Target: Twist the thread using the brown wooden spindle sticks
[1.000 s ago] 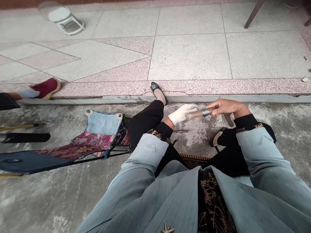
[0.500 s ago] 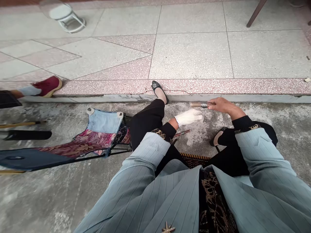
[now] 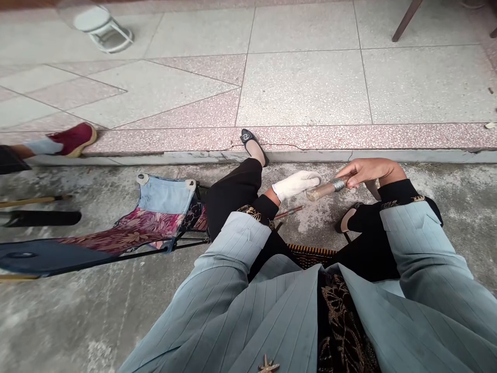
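My right hand [image 3: 365, 172] is bare and pinches a short brown tool handle with a metal ferrule [image 3: 325, 188], which points left and slightly down. My left hand [image 3: 297, 184] wears a white glove; its fingers lie stretched toward the handle's left end and touch it or come very close. Both hands hover above the concrete ground between my knees. A thin reddish tool [image 3: 289, 212] lies on the ground just below the gloved hand. My black trouser legs and black flat shoe [image 3: 250, 140] stretch forward.
A folding stool with patchwork fabric seat [image 3: 128, 233] stands to my left. Another person's red shoe [image 3: 73, 139] rests on the raised tiled step [image 3: 303, 140]. A white stool [image 3: 101, 26] stands far left; long-handled tools [image 3: 34, 210] lie at the left edge.
My right hand has swung the handle from up near the step back down and closer to me. The gloved left hand has met its left end again.
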`<state>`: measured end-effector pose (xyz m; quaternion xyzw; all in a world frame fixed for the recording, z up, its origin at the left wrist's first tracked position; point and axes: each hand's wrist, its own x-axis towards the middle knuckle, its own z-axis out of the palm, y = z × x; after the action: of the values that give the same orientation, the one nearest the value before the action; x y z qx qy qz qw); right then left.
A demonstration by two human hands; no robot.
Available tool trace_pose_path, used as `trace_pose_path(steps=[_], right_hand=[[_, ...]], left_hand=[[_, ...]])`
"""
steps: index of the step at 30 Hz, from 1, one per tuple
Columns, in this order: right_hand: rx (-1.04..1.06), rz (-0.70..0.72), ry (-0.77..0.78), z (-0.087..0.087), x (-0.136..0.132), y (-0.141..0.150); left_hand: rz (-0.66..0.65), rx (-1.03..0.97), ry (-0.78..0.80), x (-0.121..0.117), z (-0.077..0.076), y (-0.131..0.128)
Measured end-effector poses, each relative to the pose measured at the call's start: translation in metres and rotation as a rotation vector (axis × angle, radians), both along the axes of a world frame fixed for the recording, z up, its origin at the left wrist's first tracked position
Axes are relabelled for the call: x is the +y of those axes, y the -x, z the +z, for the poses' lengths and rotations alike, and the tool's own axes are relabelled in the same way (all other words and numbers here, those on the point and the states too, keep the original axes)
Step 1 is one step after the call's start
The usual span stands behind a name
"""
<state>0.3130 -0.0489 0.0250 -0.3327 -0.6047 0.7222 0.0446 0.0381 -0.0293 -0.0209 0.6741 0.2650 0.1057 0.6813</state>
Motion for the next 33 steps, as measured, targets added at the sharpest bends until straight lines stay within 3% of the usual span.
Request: trace_pose_path(steps=[3, 5, 8, 11, 15, 18, 21, 24, 28, 30, 33], right_hand=[[0.144, -0.283, 0.026, 0.003, -0.002, 0.003], [0.205, -0.485, 0.039, 0.002, -0.002, 0.01], [0.157, -0.666, 0.048, -0.005, 0.0, 0.019], [-0.062, -0.716, -0.031, -0.016, 0.003, 0.024], [-0.443, -0.577, -0.25, -0.028, 0.008, 0.027], [-0.736, -0.4, -0.416, -0.03, 0.01, 0.031], [-0.869, -0.194, -0.435, -0.029, 0.01, 0.035], [-0.806, 0.004, -0.301, -0.028, 0.008, 0.034], [-0.469, 0.215, -0.107, -0.023, 0.006, 0.026], [-0.28, 0.192, -0.057, -0.018, 0.005, 0.02], [-0.068, -0.055, -0.064, -0.008, 0.002, 0.011]], left_hand=[[0.064, -0.065, 0.125, -0.006, -0.006, -0.005], [0.063, -0.075, 0.121, -0.009, -0.009, -0.009], [0.047, -0.026, 0.024, -0.01, -0.008, -0.012], [0.005, 0.088, -0.173, -0.006, -0.005, -0.011], [-0.06, 0.261, -0.445, -0.003, -0.009, -0.012], [-0.12, 0.32, -0.521, -0.004, -0.015, -0.014], [-0.164, 0.389, -0.54, -0.005, -0.016, -0.014], [-0.25, 0.415, -0.556, -0.004, -0.009, -0.011], [-0.27, 0.298, -0.587, 0.001, 0.001, -0.004], [-0.175, 0.202, -0.491, 0.002, 0.001, -0.001], [0.023, 0.047, -0.209, 0.002, -0.005, -0.002]])
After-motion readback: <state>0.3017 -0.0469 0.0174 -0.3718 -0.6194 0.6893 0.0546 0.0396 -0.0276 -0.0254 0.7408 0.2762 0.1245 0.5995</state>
